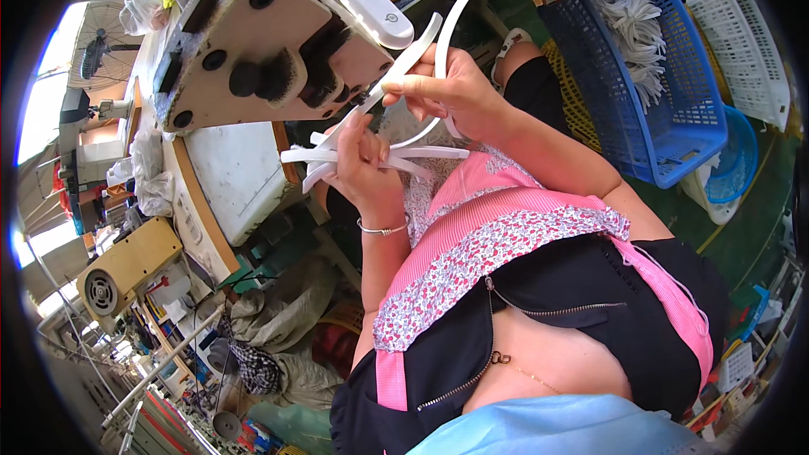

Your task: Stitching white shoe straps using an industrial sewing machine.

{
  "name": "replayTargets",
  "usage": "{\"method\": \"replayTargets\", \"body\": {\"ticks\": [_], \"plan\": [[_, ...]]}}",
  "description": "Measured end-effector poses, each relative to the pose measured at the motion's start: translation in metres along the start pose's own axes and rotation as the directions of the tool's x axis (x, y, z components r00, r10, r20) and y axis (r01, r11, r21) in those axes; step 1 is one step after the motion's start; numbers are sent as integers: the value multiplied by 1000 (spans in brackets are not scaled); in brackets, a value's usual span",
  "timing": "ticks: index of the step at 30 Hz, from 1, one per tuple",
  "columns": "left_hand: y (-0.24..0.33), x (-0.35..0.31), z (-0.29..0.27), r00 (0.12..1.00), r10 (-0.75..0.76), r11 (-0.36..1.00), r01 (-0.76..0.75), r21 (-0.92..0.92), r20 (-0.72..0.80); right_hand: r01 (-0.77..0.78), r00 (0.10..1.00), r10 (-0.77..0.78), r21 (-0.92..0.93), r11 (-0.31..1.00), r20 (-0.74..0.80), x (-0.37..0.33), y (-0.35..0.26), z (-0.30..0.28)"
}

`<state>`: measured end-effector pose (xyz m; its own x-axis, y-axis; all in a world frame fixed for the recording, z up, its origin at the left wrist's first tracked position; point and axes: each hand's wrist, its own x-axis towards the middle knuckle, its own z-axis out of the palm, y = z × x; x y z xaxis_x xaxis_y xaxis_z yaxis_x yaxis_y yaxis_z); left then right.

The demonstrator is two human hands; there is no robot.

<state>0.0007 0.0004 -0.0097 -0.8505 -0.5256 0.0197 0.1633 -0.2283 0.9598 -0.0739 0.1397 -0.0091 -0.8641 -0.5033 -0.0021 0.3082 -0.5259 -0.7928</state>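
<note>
My left hand (362,164), a metal bracelet at its wrist, is closed around several white strips (425,152) whose ends stick out on both sides. My right hand (459,88) pinches a long white strip (417,52) between thumb and fingers, and this strip slants down toward the left hand. Another white strip (451,21) curves up behind the right fingers and loops down below that hand. Both hands are in front of my body, just right of a white machine head (227,109). The strips' material is not clear.
A white two-button control box (375,13) hangs beside the machine, close above the strips. At right, a blue basket (674,152) holds bundled white strips (628,17), with a white basket (733,42) beyond. A worktable (236,168) edge lies left of my hands.
</note>
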Motion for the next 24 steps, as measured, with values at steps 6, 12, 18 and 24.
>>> {"method": "replayTargets", "body": {"ticks": [6, 12, 18, 24], "plan": [[7, 1, -16, 992, -115, 982, 106, -158, -46, -35, 999, 35, -12, 999, 8, 1, 3, 1], [15, 2, -26, 987, -136, 970, 114, -216, -86, 0, 999, 1, 16, 1000, -40, -4, 1, 0], [16, 1, -47, 985, -114, 960, 76, -270, -128, 52, 996, -47, 71, 996, -70, -5, 3, -4], [18, -5, -61, 973, -63, 975, 13, -221, -222, 52, 998, -49, 62, 997, -47, -9, 10, 4]]}}
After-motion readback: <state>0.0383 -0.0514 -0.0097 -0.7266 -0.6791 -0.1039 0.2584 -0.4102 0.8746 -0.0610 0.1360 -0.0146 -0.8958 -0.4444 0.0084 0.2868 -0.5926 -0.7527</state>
